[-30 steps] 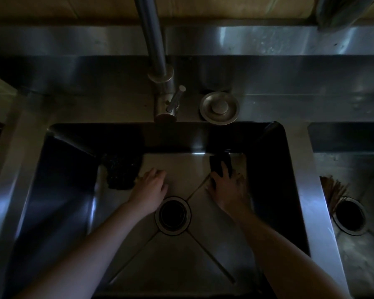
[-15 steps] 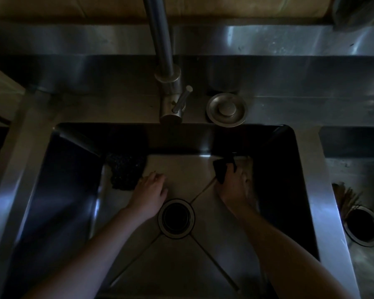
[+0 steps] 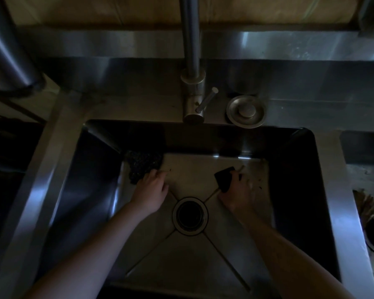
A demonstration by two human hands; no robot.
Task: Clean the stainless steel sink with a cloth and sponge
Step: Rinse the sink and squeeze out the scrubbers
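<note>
Both forearms reach down into the steel sink (image 3: 324, 190). The left hand (image 3: 149, 190) lies knuckles-up on the smooth floor, fingertips at the near edge of a dark, nubbly cloth (image 3: 143, 167) bunched in the far-left corner; whether it grips is unclear in the dim light. The right hand (image 3: 239, 190), blurred, pinches a dark flat sponge (image 3: 224, 179) just beyond the round drain (image 3: 190, 215)

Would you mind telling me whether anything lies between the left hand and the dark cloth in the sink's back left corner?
Nothing visible does. The left hand has its fingers right at the near edge of the cloth. The sponge is apart from them, held in the right hand.
</note>
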